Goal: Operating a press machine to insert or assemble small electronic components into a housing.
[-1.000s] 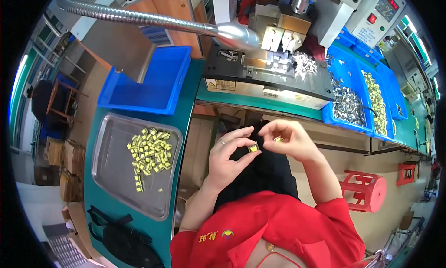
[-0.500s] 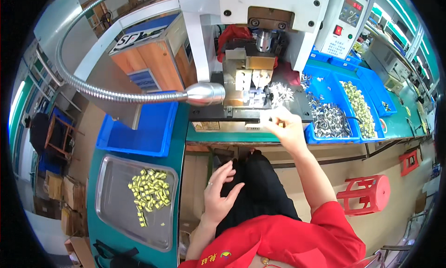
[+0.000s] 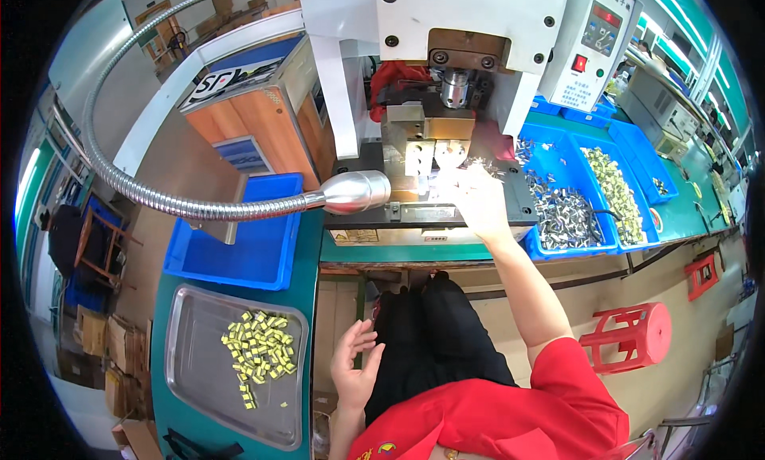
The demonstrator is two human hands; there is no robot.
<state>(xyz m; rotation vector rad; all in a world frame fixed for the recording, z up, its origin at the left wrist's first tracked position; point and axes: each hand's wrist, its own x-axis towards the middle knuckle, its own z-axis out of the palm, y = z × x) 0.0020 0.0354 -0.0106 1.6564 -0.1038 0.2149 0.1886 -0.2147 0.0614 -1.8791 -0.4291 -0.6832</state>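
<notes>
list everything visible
press: 1, white, top
control box: 1, white, top right
lamp: 1, silver, beside press
wooden box: 1, brown, left
bins: several, blue, both sides
tray: 1, grey, left
blocks: many, yellow, tray, bins
metal pieces: many, silver, right bins
worktop: uncounted, green, under bins
stools: 2, red, right
background items: uncounted, mixed, edges
shirt: 1, red, bottom
trousers: 1, black, centre
left hand: 1, bare, beside trousers
right hand: 1, bare, at press

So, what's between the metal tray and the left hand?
Between the metal tray and left hand, the head view shows green table's edge, then floor below.
</notes>
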